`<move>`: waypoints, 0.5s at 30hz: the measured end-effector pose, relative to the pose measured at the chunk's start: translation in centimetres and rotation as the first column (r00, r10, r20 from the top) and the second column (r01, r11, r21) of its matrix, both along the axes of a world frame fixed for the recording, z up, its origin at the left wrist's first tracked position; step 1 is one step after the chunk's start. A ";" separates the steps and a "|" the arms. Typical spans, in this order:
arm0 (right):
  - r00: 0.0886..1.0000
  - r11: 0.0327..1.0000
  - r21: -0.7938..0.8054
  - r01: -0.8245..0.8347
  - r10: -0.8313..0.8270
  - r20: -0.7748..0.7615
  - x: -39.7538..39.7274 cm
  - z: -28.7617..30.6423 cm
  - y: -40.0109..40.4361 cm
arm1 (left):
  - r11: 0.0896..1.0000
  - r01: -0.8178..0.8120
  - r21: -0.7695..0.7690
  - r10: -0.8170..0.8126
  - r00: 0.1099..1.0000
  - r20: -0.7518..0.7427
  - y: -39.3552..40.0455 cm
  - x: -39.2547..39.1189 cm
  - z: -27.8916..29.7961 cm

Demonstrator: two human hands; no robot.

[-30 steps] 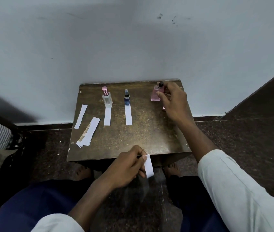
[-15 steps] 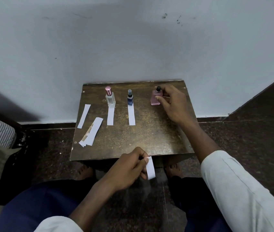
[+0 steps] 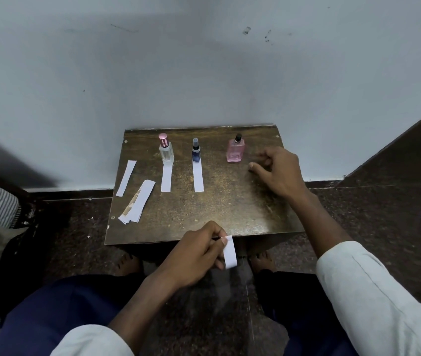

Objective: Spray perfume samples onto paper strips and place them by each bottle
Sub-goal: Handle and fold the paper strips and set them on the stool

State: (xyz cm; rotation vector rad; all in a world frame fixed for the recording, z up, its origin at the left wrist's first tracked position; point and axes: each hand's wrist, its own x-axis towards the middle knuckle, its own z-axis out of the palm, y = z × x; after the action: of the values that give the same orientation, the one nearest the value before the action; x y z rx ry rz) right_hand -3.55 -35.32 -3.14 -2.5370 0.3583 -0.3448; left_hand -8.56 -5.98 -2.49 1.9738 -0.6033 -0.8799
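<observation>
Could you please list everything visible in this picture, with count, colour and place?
clear bottle: one, pink cap, table rear left
blue bottle: one, rear middle
pink bottle: one, black cap, rear right, no strip before it
placed strips: two, white, one before the clear bottle, one before the blue
spare strip: one, white, left edge
strip stack: one, white, front left
table: one, brown, against wall
left hand: pinches a held strip, white
right hand: beside pink bottle, holding nothing

bottles [image 3: 196, 153] on table [image 3: 230, 201], strips [image 3: 198, 176] before them
</observation>
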 end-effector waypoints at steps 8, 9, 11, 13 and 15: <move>0.996 0.994 -0.090 -0.054 0.047 -0.076 -0.1 -0.7 0.0 | 0.999 -0.032 -0.021 0.033 0.998 0.056 -0.4 -0.1 -0.1; 0.996 0.994 -0.092 -0.055 0.048 -0.077 -0.1 -0.7 0.0 | 0.998 -0.057 -0.040 0.060 0.995 0.075 -0.5 0.0 0.0; 0.996 0.994 -0.096 -0.060 0.052 -0.078 0.0 -0.7 -0.1 | 0.991 -0.114 -0.075 0.122 0.986 0.116 -0.6 0.3 0.2; 0.995 0.993 -0.097 -0.063 0.055 -0.082 0.0 -0.8 -0.1 | 0.985 -0.153 -0.083 0.164 0.977 0.140 -0.7 0.6 0.2; 0.995 0.994 -0.088 -0.063 0.056 -0.086 0.0 -0.9 -0.1 | 0.983 -0.167 -0.079 0.177 0.973 0.148 -0.7 0.8 0.2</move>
State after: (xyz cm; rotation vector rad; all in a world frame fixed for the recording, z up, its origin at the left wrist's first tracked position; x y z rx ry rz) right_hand -3.59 -35.43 -4.06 -2.6507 0.3042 -0.2379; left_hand -7.80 -6.69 -2.26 2.0118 -0.5326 -0.5977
